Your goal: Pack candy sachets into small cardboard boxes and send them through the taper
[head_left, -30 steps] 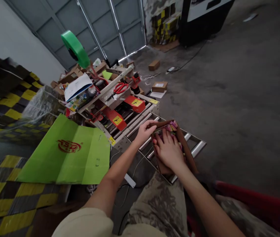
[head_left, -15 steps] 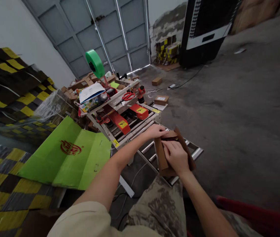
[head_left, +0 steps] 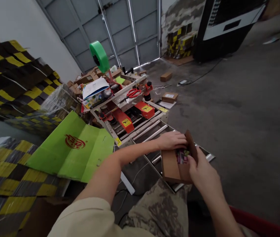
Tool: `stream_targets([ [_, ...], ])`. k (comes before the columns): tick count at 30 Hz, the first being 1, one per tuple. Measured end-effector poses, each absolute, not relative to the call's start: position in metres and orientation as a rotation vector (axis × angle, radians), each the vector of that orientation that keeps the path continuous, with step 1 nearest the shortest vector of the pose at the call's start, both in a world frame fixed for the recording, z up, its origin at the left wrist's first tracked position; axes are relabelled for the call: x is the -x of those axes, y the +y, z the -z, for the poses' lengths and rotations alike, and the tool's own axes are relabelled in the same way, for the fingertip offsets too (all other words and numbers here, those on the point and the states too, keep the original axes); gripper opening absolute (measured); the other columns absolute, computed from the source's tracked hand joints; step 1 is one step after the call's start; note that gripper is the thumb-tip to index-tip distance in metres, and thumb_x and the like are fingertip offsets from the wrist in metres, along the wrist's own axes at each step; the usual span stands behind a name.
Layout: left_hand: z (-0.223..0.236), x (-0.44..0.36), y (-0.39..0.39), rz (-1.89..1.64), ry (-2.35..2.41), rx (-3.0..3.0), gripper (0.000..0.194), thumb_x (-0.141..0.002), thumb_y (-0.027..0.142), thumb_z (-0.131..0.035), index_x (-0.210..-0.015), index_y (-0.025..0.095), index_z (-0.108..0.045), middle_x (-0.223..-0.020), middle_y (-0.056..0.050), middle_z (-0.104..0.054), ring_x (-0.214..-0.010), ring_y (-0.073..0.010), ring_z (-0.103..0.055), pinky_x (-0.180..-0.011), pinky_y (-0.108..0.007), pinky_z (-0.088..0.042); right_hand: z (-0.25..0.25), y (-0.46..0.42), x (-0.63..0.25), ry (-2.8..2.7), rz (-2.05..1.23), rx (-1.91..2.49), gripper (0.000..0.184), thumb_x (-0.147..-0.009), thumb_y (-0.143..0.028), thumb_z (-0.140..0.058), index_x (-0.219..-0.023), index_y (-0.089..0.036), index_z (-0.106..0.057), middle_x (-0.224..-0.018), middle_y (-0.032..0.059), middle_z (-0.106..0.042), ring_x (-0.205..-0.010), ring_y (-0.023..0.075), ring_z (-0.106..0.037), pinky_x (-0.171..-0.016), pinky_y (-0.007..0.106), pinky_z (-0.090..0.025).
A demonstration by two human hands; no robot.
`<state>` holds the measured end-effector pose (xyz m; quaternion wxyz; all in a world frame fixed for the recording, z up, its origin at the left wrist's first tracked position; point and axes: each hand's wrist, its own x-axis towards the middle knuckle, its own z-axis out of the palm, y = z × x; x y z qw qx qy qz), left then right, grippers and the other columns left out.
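A small brown cardboard box [head_left: 171, 164] rests on the roller conveyor [head_left: 160, 131] in front of me. Its left flap is folded inward and its right flap stands up. Through the gap show purple and pink printed packets [head_left: 182, 156]. Across the far end of the box lies my left hand [head_left: 173, 140], fingers stretched out flat and touching the cardboard near the raised flap. My right hand [head_left: 204, 171] pinches that right flap, thumb on the inner side and fingers behind it, partly hidden.
Beyond the rollers stands a taping machine with orange guards [head_left: 143, 109], red scissors [head_left: 133, 93] and a green tape roll [head_left: 99, 56]. A green cardboard sheet [head_left: 78, 146] leans at left beside yellow-and-black stacks [head_left: 9, 177]. Small boxes [head_left: 169, 97] lie on the floor near a black cooler [head_left: 225, 29].
My right hand has moved from the left flap to the right flap. My left hand has shifted right over the far end. The left flap is now folded in, and printed packets show.
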<state>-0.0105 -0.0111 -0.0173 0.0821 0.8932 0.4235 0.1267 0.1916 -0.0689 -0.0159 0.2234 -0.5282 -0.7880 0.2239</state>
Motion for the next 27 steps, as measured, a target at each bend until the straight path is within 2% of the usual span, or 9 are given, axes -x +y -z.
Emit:
stream_targets([
  [2,0.017,0.012,-0.005,-0.330,1.139,-2.707,0.028,-0.097,0.035,-0.050,-0.103,0.021,-0.073,-0.111,-0.012,-0.067,-0.104,-0.0221,-0.060,-0.097,-0.034,-0.044,0.019,-0.066,-0.192,-2.118,-0.762,1.510,0.057,-0.097,-0.045,-0.036,-0.149,-0.023,-0.046,-0.098,0.0140,-0.071,-0.063,0.0282,-0.064,-0.051,0.034,-0.043],
  [4,0.016,0.011,0.001,-0.318,1.061,-2.724,0.025,-0.096,0.034,-0.052,-0.097,0.023,-0.075,-0.109,-0.011,-0.068,-0.104,-0.0224,-0.059,-0.096,-0.034,-0.044,0.017,-0.064,-0.193,-2.052,-0.834,1.509,0.059,-0.096,-0.047,-0.038,-0.148,-0.022,-0.047,-0.104,0.0141,-0.071,-0.071,0.0295,-0.067,-0.054,0.034,-0.045],
  [9,0.022,0.011,0.007,-0.423,1.001,-2.632,0.027,-0.095,0.036,-0.053,-0.085,0.021,-0.073,-0.102,-0.010,-0.069,-0.102,-0.0235,-0.058,-0.094,-0.039,-0.044,0.007,-0.071,-0.189,-1.920,-0.935,1.440,0.060,-0.096,-0.044,-0.037,-0.149,-0.017,-0.044,-0.128,0.0140,-0.064,-0.107,0.0299,-0.065,-0.080,0.036,-0.053],
  [13,0.038,0.021,0.005,-0.977,1.303,-2.284,0.039,-0.102,0.042,-0.034,-0.096,0.017,-0.063,-0.099,-0.010,-0.064,-0.096,-0.0199,-0.060,-0.093,-0.038,-0.047,0.010,-0.093,-0.163,-2.154,-0.721,1.467,0.077,-0.095,-0.049,-0.045,-0.154,-0.002,-0.029,-0.151,0.0260,-0.039,-0.135,0.0395,-0.043,-0.105,0.050,-0.042],
  [15,0.043,0.024,-0.003,-1.307,1.541,-2.073,0.039,-0.102,0.046,-0.032,-0.106,0.017,-0.058,-0.110,-0.012,-0.060,-0.106,-0.0202,-0.059,-0.097,-0.038,-0.047,0.013,-0.105,-0.149,-2.269,-0.511,1.501,0.087,-0.091,-0.055,-0.053,-0.152,0.002,-0.030,-0.157,0.0299,-0.024,-0.142,0.0474,-0.028,-0.110,0.059,-0.032],
  [18,0.041,0.018,-0.025,-1.486,1.718,-2.019,0.043,-0.101,0.049,-0.032,-0.119,0.016,-0.053,-0.132,-0.018,-0.052,-0.130,-0.0235,-0.048,-0.113,-0.044,-0.037,0.015,-0.109,-0.144,-2.349,-0.440,1.498,0.093,-0.087,-0.059,-0.060,-0.152,0.001,-0.032,-0.159,0.0298,-0.016,-0.143,0.0515,-0.021,-0.109,0.064,-0.030],
  [20,0.036,0.007,-0.049,-1.317,1.664,-2.118,0.049,-0.101,0.049,-0.029,-0.132,0.015,-0.049,-0.142,-0.019,-0.048,-0.139,-0.0245,-0.041,-0.118,-0.046,-0.030,0.018,-0.098,-0.155,-2.358,-0.586,1.393,0.090,-0.087,-0.057,-0.060,-0.152,-0.002,-0.034,-0.160,0.0273,-0.016,-0.145,0.0486,-0.019,-0.110,0.063,-0.030],
  [23,0.028,-0.013,-0.093,-0.854,1.433,-2.317,0.064,-0.100,0.054,-0.025,-0.150,0.016,-0.033,-0.154,-0.019,-0.040,-0.148,-0.0265,-0.032,-0.122,-0.049,-0.024,0.032,-0.076,-0.186,-2.246,-1.067,0.972,0.086,-0.081,-0.060,-0.064,-0.149,-0.012,-0.043,-0.159,0.0192,-0.028,-0.148,0.0392,-0.022,-0.118,0.058,-0.025],
  [27,0.021,-0.033,-0.132,-0.450,1.355,-2.550,0.093,-0.086,0.073,-0.045,-0.154,0.011,-0.029,-0.163,-0.022,-0.021,-0.154,-0.0367,-0.010,-0.123,-0.055,-0.015,0.065,-0.073,-0.219,-1.397,-1.640,0.761,0.067,-0.080,-0.053,-0.064,-0.140,-0.024,-0.052,-0.148,0.0119,-0.048,-0.139,0.0291,-0.044,-0.115,0.050,-0.037],
])
